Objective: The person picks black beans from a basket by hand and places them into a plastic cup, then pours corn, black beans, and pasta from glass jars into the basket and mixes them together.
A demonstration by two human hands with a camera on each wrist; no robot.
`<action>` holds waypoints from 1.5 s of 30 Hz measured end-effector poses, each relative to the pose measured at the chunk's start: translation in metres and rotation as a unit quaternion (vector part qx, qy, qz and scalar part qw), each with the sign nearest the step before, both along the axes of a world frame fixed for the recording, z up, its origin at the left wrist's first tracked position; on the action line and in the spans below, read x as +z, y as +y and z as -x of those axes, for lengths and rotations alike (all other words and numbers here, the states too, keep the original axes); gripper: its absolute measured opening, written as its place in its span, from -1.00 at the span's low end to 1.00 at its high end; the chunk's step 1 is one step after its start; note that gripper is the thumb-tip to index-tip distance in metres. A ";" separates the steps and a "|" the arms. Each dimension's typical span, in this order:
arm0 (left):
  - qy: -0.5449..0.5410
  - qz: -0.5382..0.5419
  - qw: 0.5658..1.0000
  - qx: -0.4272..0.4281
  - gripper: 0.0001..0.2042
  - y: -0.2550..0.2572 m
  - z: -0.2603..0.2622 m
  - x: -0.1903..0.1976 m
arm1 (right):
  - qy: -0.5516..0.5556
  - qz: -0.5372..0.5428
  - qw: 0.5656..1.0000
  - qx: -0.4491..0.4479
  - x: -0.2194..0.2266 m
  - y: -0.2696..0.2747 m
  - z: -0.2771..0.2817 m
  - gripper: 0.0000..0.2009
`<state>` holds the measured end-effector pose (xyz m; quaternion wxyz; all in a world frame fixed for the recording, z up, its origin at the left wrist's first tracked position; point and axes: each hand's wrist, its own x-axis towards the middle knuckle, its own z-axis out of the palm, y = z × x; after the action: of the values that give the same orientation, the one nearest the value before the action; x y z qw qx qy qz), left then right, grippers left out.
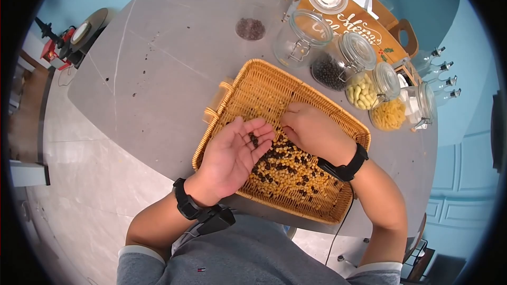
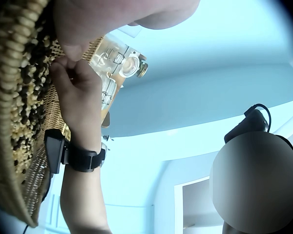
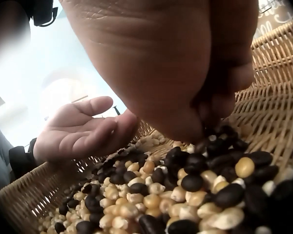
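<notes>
A wicker basket holds yellow corn kernels mixed with black beans. The left hand is palm up over the basket's left part, fingers loosely bent, with a few black beans lying on them. To its right, the right hand reaches down into the basket. Its thumb and fingers are bent together among black beans in the right wrist view, and pinch at them; the fingertips are partly hidden in shadow. In the left wrist view the right hand also shows bent fingers.
Beyond the basket stand an open glass jar, a jar of black beans, a jar of peanuts and a pasta jar. A clear cup of dark beans sits farther back, near a wooden crate.
</notes>
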<state>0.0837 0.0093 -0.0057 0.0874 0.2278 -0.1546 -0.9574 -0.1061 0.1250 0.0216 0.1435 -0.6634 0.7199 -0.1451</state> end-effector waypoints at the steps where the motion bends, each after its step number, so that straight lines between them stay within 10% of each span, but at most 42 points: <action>1: 0.002 -0.010 1.000 0.003 -0.58 0.000 0.000 0.000 | -0.011 0.021 1.000 0.009 -0.001 -0.001 0.001 -0.87; 9: 0.013 -0.005 0.999 -0.034 -0.55 0.002 0.003 0.001 | -0.399 -0.001 0.910 -0.116 0.032 -0.002 -0.018 -0.88; 12: 0.013 0.008 1.000 -0.025 -0.52 0.000 0.001 -0.001 | -0.076 0.034 0.996 0.025 0.015 0.002 -0.004 -0.89; 15: 0.016 0.005 1.000 -0.013 -0.56 0.000 0.001 0.000 | -0.017 -0.029 0.999 0.016 0.008 0.005 -0.012 -0.90; 22: -0.007 -0.005 1.000 -0.002 -0.60 0.000 0.001 0.004 | -0.052 0.036 0.998 0.018 0.010 -0.001 -0.012 -0.89; 27: 0.015 0.002 0.999 -0.030 -0.56 0.001 0.001 0.002 | -0.314 0.014 0.948 -0.055 0.047 -0.002 -0.019 -0.91; 33: 0.006 0.004 1.000 -0.022 -0.52 0.001 0.000 0.002 | -0.034 0.002 0.999 -0.028 0.024 0.023 0.012 -0.82; 45: 0.002 0.007 1.000 -0.028 -0.52 0.002 0.001 0.001 | -0.039 0.002 0.998 -0.046 0.006 0.026 0.012 -0.86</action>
<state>0.0824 0.0110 -0.0050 0.0628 0.2214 -0.1671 -0.9587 -0.1186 0.1505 0.0275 0.1633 -0.6235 0.7434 -0.1787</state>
